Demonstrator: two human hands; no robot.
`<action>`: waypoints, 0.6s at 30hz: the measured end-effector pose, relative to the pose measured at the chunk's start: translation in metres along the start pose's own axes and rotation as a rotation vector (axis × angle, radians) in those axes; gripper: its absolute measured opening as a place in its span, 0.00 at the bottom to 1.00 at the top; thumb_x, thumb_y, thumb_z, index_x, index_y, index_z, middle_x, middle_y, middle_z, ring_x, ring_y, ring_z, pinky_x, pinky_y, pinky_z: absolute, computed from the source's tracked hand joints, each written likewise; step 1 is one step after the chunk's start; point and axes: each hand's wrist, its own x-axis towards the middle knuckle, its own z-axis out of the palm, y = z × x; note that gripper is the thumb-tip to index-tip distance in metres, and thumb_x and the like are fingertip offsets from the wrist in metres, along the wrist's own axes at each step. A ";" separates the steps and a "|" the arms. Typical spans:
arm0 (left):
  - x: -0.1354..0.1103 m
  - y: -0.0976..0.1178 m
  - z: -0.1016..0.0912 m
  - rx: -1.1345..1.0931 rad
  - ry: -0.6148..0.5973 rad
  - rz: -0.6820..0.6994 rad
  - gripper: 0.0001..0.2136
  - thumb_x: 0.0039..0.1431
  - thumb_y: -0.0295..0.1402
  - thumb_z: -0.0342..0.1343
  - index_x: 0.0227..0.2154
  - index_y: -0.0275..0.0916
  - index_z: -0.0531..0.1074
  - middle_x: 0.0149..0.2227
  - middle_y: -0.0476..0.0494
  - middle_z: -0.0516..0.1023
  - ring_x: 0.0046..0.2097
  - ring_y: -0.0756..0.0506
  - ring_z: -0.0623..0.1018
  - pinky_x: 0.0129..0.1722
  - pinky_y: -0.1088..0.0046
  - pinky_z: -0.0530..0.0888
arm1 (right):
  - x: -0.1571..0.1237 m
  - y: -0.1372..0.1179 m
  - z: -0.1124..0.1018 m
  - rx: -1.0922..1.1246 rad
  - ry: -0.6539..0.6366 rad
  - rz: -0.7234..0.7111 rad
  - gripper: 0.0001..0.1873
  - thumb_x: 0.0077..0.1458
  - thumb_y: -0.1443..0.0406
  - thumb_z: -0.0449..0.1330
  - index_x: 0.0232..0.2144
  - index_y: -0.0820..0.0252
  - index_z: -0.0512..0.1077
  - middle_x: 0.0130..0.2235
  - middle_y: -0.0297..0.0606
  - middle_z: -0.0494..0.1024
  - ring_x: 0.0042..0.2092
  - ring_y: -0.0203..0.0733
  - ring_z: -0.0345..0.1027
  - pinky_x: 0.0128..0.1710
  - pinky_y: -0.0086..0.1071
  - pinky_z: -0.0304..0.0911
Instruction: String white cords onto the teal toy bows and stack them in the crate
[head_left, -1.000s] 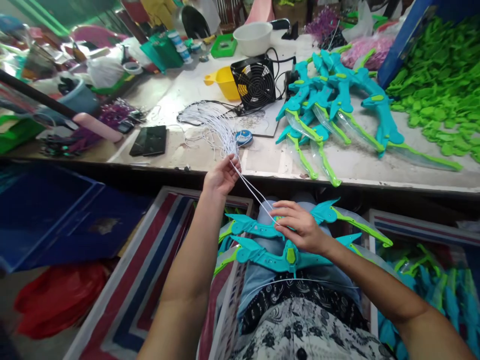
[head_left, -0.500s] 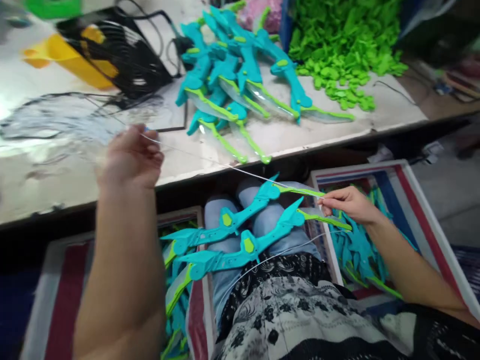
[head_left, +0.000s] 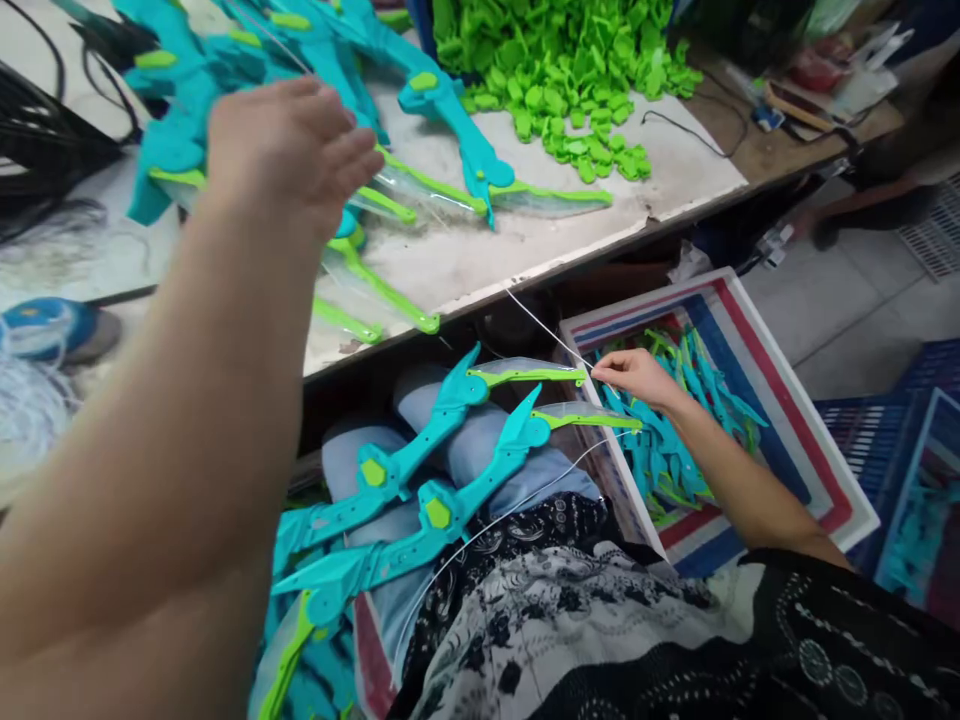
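Note:
Two turquoise toy bows lie across the lap: the far bow (head_left: 420,445) and the near bow (head_left: 480,498), each with green tip pieces and clear film. My right hand (head_left: 637,376) pinches a white string (head_left: 546,325) beside the far bow's right green tip. From there the string rises past the table edge. My left hand (head_left: 292,150) is raised over the table before the bow pile, slightly blurred, its fingers curled; a length of string meets it from above. Another white string (head_left: 517,500) runs from the near bow's right tip across the lap.
Turquoise bows (head_left: 457,120) are heaped on the worktable (head_left: 480,250), with a mound of small green parts (head_left: 555,70) behind. A striped box (head_left: 795,430) of bows stands at right. White string (head_left: 37,390) with a blue-topped object lies at left.
The view has swung right. My left hand has moved rightward across the table to in front of the bow pile. My right hand stays by the far bow's tip, still pinching the string.

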 end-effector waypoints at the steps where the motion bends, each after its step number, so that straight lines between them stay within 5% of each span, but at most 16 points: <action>1: 0.003 -0.006 0.004 0.042 0.018 -0.002 0.04 0.64 0.26 0.56 0.41 0.38 0.69 0.38 0.48 0.76 0.57 0.43 0.74 0.40 0.70 0.78 | 0.002 0.002 0.002 0.059 0.004 0.028 0.20 0.41 0.50 0.67 0.23 0.63 0.75 0.18 0.28 0.67 0.21 0.29 0.54 0.21 0.27 0.49; 4: -0.009 -0.029 0.015 0.136 0.090 0.110 0.07 0.61 0.25 0.58 0.42 0.40 0.69 0.41 0.48 0.75 0.59 0.42 0.71 0.35 0.75 0.76 | 0.006 0.007 0.009 0.220 0.059 0.039 0.20 0.36 0.51 0.69 0.23 0.63 0.75 0.17 0.28 0.66 0.21 0.28 0.54 0.21 0.26 0.49; 7: -0.051 -0.057 0.027 0.103 0.044 0.257 0.06 0.57 0.26 0.63 0.36 0.40 0.73 0.35 0.50 0.76 0.42 0.50 0.77 0.26 0.83 0.74 | 0.010 0.010 0.017 0.316 0.087 0.039 0.21 0.35 0.50 0.70 0.22 0.62 0.76 0.17 0.29 0.68 0.20 0.29 0.57 0.22 0.27 0.53; 9: -0.090 -0.081 0.037 0.051 -0.139 0.059 0.04 0.58 0.29 0.62 0.28 0.38 0.75 0.27 0.48 0.75 0.29 0.51 0.76 0.20 0.82 0.72 | 0.011 0.012 0.021 0.319 0.108 0.036 0.21 0.36 0.49 0.70 0.23 0.62 0.76 0.18 0.30 0.70 0.21 0.31 0.59 0.22 0.28 0.56; 12: -0.140 -0.127 0.052 -0.079 -0.388 -0.481 0.03 0.57 0.25 0.60 0.28 0.34 0.75 0.24 0.44 0.77 0.24 0.49 0.77 0.19 0.78 0.73 | 0.010 0.012 0.023 0.216 0.166 -0.036 0.20 0.40 0.49 0.68 0.25 0.60 0.77 0.22 0.34 0.75 0.25 0.35 0.65 0.27 0.30 0.63; 15: -0.167 -0.168 0.068 -0.215 -0.382 -0.818 0.01 0.57 0.23 0.59 0.31 0.33 0.73 0.26 0.40 0.79 0.25 0.47 0.79 0.24 0.74 0.76 | 0.007 0.011 0.023 0.101 0.220 -0.097 0.19 0.44 0.49 0.66 0.26 0.60 0.78 0.25 0.36 0.78 0.28 0.39 0.70 0.32 0.33 0.67; 18: -0.173 -0.189 0.080 -0.263 -0.351 -0.920 0.02 0.59 0.22 0.55 0.35 0.32 0.71 0.28 0.39 0.79 0.26 0.46 0.80 0.28 0.73 0.77 | 0.004 0.011 0.023 0.037 0.248 -0.129 0.18 0.47 0.50 0.64 0.27 0.60 0.78 0.26 0.37 0.79 0.30 0.40 0.72 0.33 0.33 0.68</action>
